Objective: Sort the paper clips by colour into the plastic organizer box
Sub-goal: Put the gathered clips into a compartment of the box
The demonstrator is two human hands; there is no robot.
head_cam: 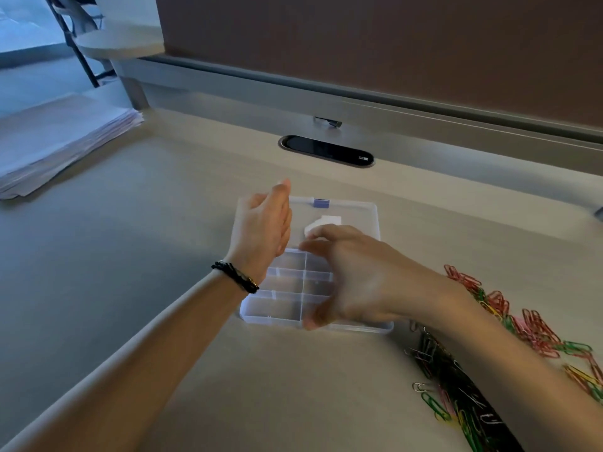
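Beige tabletop: both hands, left and right, hover loosely spread and empty over the opened organizer box; sorting unstarted. Next, pinching clips from the right-hand pile.

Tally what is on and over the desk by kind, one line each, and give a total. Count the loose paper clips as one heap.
Hands: 2, left and right
Plastic organizer box, lid open: 1
Heap of mixed-colour paper clips: 1
Stack of papers: 1
Bracelet on the left wrist: 1
Cable slot in the desk: 1
Total: 7
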